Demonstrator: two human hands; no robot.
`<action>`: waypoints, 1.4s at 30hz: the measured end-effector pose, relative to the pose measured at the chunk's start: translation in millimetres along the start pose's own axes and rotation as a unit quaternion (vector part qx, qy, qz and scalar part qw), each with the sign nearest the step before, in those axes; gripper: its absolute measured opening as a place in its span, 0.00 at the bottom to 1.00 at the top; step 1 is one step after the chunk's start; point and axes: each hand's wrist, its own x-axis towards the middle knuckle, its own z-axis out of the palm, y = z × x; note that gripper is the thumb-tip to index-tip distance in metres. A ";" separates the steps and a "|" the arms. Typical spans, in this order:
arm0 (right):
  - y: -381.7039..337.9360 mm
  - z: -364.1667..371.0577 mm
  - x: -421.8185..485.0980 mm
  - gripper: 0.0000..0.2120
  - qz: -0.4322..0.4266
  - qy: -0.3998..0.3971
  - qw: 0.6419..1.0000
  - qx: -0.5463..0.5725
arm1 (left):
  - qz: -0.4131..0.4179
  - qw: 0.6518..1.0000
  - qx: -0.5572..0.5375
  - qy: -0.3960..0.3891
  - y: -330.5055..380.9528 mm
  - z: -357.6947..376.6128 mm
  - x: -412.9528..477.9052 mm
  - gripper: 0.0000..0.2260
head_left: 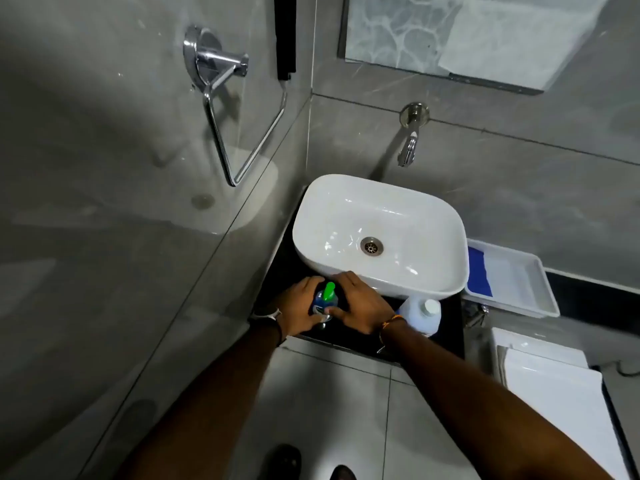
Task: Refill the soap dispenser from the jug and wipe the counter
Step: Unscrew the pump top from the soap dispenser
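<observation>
There is one soap dispenser. It is a small bottle with a green pump on top. It stands on the black counter, just in front of the sink. Two hands are on it. The left hand wraps around the bottle from the left side. The right hand grips it from the right, with the thumb on the front of the bottle. There is one watch on the left wrist and one thin band on the right wrist.

There is one jug. It is pale with a white cap, and it stands upright on the counter just beside the right wrist.

There is one white sink with one round drain in the middle. One tap sticks out of the wall above it. One white tray sits to the right of the sink, and one blue cloth lies in it.

The counter is dark and shiny and sits in a corner. The walls are big gray tiles. One shiny towel ring hangs on the left wall. One mirror is high on the back wall. The floor has pale gray tiles, and two dark shoes show at the bottom.
</observation>
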 end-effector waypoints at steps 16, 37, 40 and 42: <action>-0.6 27.4 11.9 0.12 0.018 0.107 0.986 0.125 | -0.023 0.996 -0.081 0.006 -9.0 21.4 13.9 0.16; -3.5 37.0 3.4 0.14 0.120 0.166 0.951 0.232 | -0.018 0.997 -0.071 0.029 -9.1 28.9 12.3 0.13; -2.7 37.9 1.7 0.23 0.130 0.146 0.952 0.237 | -0.015 0.996 -0.077 0.031 -9.0 30.2 11.2 0.14; -2.8 39.3 3.2 0.24 0.148 0.154 0.949 0.233 | -0.013 0.997 -0.072 0.035 -9.7 31.3 10.4 0.12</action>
